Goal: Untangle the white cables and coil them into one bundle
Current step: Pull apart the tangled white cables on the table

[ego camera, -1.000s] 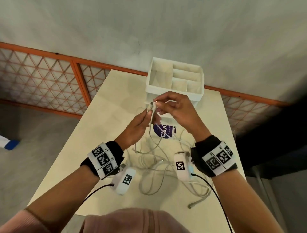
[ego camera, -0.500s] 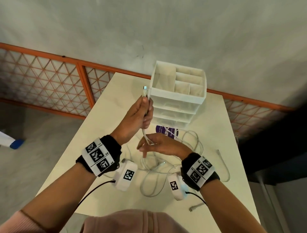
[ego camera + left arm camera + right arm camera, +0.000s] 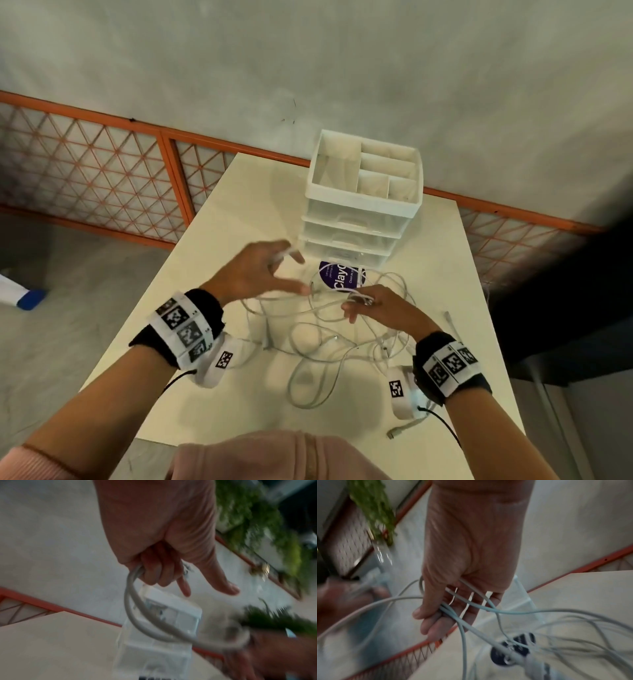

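Observation:
A tangle of white cables [image 3: 318, 346] lies loose on the cream table [image 3: 236, 219], in front of me. My left hand [image 3: 291, 270] hovers above the tangle's left side. In the left wrist view its [image 3: 171, 577] curled fingers grip a cable loop [image 3: 132, 601], while the index finger and thumb stick out. My right hand [image 3: 359, 305] is just to the right, over the tangle. In the right wrist view its [image 3: 436, 612] thumb pinches several cable strands [image 3: 453, 615] against nearly straight fingers. A strand runs between the two hands.
A white drawer organizer [image 3: 363, 205] with an open compartment tray on top stands at the table's far side. A purple round label [image 3: 337, 277] lies in front of it. One loose cable end [image 3: 394, 435] lies near the front right edge. An orange lattice railing [image 3: 102, 171] runs behind the table.
My left hand has come down from beside the organizer's top to just above the tangle, still holding cable. My right hand has shifted right with strands in its grip.

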The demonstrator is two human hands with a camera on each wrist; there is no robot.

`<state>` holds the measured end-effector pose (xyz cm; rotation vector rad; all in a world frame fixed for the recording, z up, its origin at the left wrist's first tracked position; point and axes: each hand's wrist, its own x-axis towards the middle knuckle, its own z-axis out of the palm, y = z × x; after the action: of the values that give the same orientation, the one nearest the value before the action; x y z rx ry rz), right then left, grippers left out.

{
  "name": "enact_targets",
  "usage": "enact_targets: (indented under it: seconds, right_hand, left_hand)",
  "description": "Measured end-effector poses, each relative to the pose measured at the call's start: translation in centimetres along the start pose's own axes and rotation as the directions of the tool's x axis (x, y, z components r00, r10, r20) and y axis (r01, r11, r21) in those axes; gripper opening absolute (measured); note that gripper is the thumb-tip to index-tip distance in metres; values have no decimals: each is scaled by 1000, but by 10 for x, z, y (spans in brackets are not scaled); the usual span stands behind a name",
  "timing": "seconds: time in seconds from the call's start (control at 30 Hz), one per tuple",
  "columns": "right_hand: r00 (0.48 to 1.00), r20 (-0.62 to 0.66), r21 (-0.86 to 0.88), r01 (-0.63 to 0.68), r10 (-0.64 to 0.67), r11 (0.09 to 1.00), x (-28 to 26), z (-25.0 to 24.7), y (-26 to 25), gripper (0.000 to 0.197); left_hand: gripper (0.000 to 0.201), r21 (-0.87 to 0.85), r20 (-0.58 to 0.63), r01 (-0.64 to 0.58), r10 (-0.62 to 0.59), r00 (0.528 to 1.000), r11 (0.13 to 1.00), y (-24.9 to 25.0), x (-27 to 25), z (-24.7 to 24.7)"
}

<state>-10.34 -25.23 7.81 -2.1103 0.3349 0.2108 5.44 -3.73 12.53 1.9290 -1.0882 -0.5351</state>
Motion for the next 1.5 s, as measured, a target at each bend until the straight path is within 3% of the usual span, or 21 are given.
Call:
enact_targets:
  seconds: [0.1,0.2,0.3,0.37,0.5,0.6,0.73,0.83,0.93,1.03,1.1,1.13,1.2,1.27,1.33,1.4,1.43,1.5]
  right_hand:
    - [997,-49,88,68,-64,994,-1,-12,-19,9]
    - [994,-74,97,83,-76,992,-1,-18,-22,15]
    - [992,-98,87,93,-84,992,-2,-17,-19,20]
    - [991,-116,60,72,-64,996,-4,-15,-14,25]
    - [993,-111,46,-24,29,999,-8,-13,0,36]
    - [995,-63,-125,-85,77,989,-5,-10,20,41]
    - [985,-83,-404,-169,148,899,-9,-7,50,57]
    - [955,-65,-541,-277,289,794,-16,-1,61,68]
    - [918,54,-413,-337,392,846,-21,-3,62,113]
    - [955,69,-184,-271,288,945,-27,-12,34,137]
    - [979,-64,-53,-195,191,979,-25,-22,6,124]
    - [967,-198,-28,-168,159,985,-21,-25,-6,108]
    - [879,-470,-167,-183,85,969,-11,-31,-27,77]
    - [785,-619,-352,-244,-29,904,-2,-32,-41,69]
    - [734,-657,-382,-124,-174,916,2,-29,-52,65]
    - [714,-619,-331,142,-328,933,8,-27,-56,56]
    - [730,-578,-272,249,-365,929,12,-26,-53,44]
    - [861,-442,-46,259,-252,965,17,-22,-47,15]
  left_hand:
    - [34,113,205,41,-64,977,993,-6,-2,23]
    - [14,-4,263,52,-50,963,999,-1,0,30]
    - [12,-52,293,65,-47,955,997,7,3,31]
    - [12,-63,267,70,-51,962,996,10,5,32]
    - [17,-110,82,4,5,997,994,14,10,24]
    - [20,-91,15,-74,76,997,993,25,13,17]
    - [25,-199,-234,-114,66,970,973,41,21,-8]
    - [30,-87,-180,-145,128,975,986,46,22,-10]
    - [25,-91,-127,-138,126,984,986,42,23,2]
    - [17,-101,-73,-124,117,990,987,40,24,9]
    - [14,-87,-17,-128,127,992,988,43,25,14]
    - [13,-79,11,-137,138,990,987,45,25,16]
    - [11,-78,46,-154,158,986,985,49,26,20]
    - [12,-84,60,-170,175,983,982,53,26,20]
    - [12,-91,75,-191,198,977,977,56,25,19]
    - [11,-108,87,-205,214,973,973,59,24,18]
    - [11,-127,81,-206,217,973,970,60,23,16]
    - [13,-151,17,-223,228,974,963,61,23,12]
